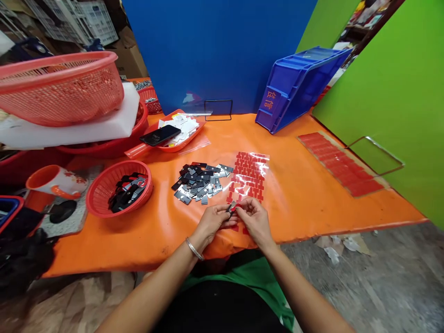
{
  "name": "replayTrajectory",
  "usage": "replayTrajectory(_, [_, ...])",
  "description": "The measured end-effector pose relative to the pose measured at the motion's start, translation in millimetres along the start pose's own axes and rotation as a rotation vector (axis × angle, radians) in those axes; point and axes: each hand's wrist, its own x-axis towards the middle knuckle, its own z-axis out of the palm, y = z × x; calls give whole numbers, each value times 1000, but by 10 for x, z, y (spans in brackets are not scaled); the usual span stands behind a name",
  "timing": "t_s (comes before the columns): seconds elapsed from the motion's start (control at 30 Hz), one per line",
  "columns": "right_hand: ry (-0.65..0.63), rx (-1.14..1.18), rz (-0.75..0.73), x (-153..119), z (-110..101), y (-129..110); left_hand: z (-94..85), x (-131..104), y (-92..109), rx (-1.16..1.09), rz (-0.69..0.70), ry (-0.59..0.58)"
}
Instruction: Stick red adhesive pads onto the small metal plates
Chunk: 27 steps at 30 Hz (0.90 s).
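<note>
My left hand pinches a small dark metal piece near the table's front edge. Touching the same piece from the right, my right hand holds a small red sticker between closed fingers. Just beyond both hands lies a clear sheet of red stickers, its lower part partly hidden by them. A pile of dark metal pieces is spread left of the sheet. More dark pieces sit in a round red basket farther left.
On the orange table, a red scoop bears papers and a black phone. A mug and a large basket are left. A blue bin leans at the back; a red sheet lies right.
</note>
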Motion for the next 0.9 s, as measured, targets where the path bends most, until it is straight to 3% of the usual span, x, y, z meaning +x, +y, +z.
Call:
replayTrajectory(0.37, [-49,-20,10,-32,27,39,-62,50,-46,5,26,-62])
replayTrajectory(0.9, [-64,-36,-7,-37,33,55,-56,38,-26,-24,-1,-30])
